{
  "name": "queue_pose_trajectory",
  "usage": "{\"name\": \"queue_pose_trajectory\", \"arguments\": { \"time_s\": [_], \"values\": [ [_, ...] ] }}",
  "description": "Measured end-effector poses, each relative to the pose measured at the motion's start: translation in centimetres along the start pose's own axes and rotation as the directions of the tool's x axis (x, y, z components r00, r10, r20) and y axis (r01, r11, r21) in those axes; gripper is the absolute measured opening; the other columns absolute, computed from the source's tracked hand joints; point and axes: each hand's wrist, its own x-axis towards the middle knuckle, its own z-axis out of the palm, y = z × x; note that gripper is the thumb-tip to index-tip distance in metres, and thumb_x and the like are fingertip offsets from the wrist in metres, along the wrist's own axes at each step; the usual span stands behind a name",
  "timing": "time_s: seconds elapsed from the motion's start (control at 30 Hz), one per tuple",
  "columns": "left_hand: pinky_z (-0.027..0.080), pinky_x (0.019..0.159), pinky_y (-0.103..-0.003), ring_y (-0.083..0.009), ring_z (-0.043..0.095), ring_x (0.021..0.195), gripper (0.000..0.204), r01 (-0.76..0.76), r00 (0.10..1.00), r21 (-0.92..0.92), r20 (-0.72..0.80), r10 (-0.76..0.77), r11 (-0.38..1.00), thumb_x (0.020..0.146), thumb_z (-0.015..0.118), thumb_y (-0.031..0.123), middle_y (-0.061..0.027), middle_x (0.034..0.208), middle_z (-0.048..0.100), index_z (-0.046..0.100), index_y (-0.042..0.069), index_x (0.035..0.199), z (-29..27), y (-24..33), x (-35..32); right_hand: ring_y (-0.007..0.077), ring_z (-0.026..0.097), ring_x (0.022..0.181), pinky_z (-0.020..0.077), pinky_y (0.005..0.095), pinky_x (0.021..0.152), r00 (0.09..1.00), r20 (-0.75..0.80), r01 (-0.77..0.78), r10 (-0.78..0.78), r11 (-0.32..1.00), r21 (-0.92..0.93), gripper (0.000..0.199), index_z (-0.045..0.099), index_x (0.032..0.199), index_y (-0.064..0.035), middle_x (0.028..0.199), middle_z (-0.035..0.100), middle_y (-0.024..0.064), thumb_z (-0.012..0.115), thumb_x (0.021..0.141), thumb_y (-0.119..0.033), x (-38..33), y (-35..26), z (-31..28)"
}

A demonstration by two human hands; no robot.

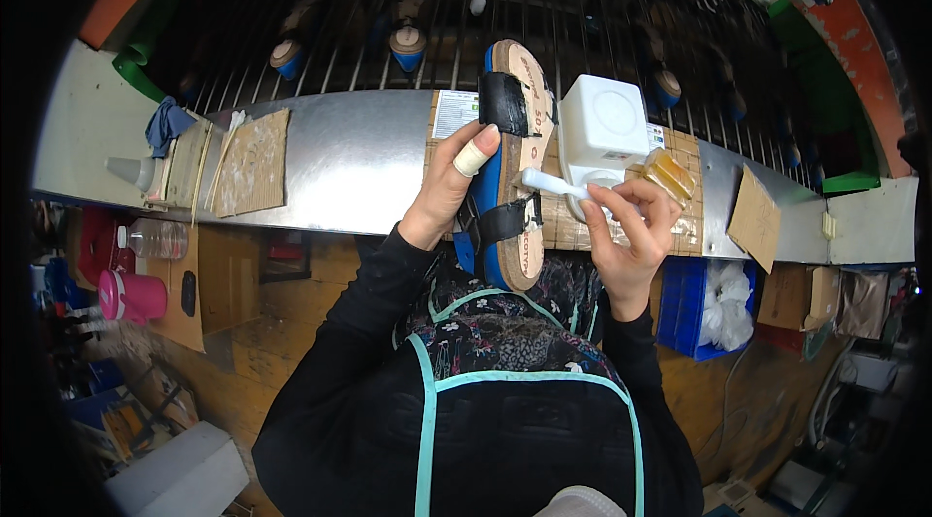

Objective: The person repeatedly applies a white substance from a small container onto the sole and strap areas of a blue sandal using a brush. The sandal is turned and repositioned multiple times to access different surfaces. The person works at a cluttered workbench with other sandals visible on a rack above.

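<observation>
Background: dark rack of parallel metal bars point(458, 41) seen beyond the boxy white plastic container point(607, 119), used as landmark below.
Bench: grey sheet-metal bench point(340, 172) extended to both sides of the container.
Sandal: blue-and-tan sandal piece with black straps point(512, 167) held just left of the container, tan face turned up toward the camera; gap or contact between the two cannot be told.
Left hand: left hand point(449, 185) clasped on the sandal's edge, left of the container; pale tape wrapped on thumb, fingers behind hidden.
Right hand: right hand point(633, 226) on the near side of the container, slim white stick point(555, 184) pinched in fingertips, tip at the tan face; touch cannot be confirmed.
Slip risk: sandal could be twisted out of line, judged from the one-sided grip.
Smear risk: if the tip is wet (not visible), straps could be marked by a small slip of the pinch.
Knock risk: container could be bumped by the right hand, being near it.
Counts: sandal in hand 1, stick 1, container 1, amber block point(670, 174) 1, right of container; loose brown cardboard sheets point(250, 163) on bench 2, one each side of container; lit shoe pieces point(408, 49) on rack 3, dim ones uncountable.
</observation>
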Motion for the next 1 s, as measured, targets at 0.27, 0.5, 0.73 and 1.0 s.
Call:
{"name": "queue_pose_trajectory", "arguments": {
  "time_s": [0.27,0.5,0.73,1.0],
  "values": [
    [0.055,0.085,-0.03,-0.0197,0.066,0.1,0.074,0.011,1.0,-0.04,-0.022,-0.012,0.999,0.091,0.055,0.058,-0.0164,0.117,0.063,0.05,-0.004,0.13,0.0,0.1,0.0,0.0142,0.053,0.075,0.0296,0.0318,0.075,0.993,0.113,0.02,-0.03,0.996,0.092,0.022,0.076,0.089,-0.0131,0.083,0.062,0.0,0.082,0.068,-0.011,-0.7,0.3,-0.7],
    [0.055,0.085,-0.03,-0.0189,0.066,0.099,0.071,0.009,0.999,-0.055,-0.048,-0.012,0.998,0.091,0.054,0.057,-0.0157,0.115,0.064,0.052,-0.004,0.128,0.1,0.6,-0.2,0.014,0.053,0.074,0.0292,0.0318,0.075,0.99,0.124,0.051,-0.064,0.994,0.102,0.024,0.076,0.09,-0.0138,0.083,0.062,-0.0001,0.083,0.067,-0.012,-1.3,-0.1,-1.1],
    [0.056,0.083,-0.03,-0.0185,0.066,0.098,0.072,0.012,0.999,-0.077,-0.034,-0.014,0.997,0.091,0.055,0.058,-0.0156,0.114,0.064,0.052,-0.004,0.127,0.0,1.0,-0.7,0.0147,0.054,0.076,0.0307,0.032,0.076,0.983,0.167,0.04,-0.074,0.979,0.198,0.024,0.076,0.091,-0.0132,0.084,0.062,0.0002,0.083,0.068,-0.013,-0.7,0.0,-1.6],
    [0.056,0.085,-0.031,-0.0208,0.067,0.1,0.078,0.016,0.999,-0.099,-0.026,-0.019,0.995,0.088,0.057,0.061,-0.0179,0.116,0.063,0.05,-0.004,0.13,0.7,0.9,-0.7,0.0154,0.055,0.077,0.0328,0.032,0.076,0.987,0.157,0.025,-0.044,0.992,0.121,0.023,0.076,0.09,-0.0129,0.085,0.062,0.0011,0.082,0.068,-0.012,-0.7,-0.2,-1.7]
  ]
}}
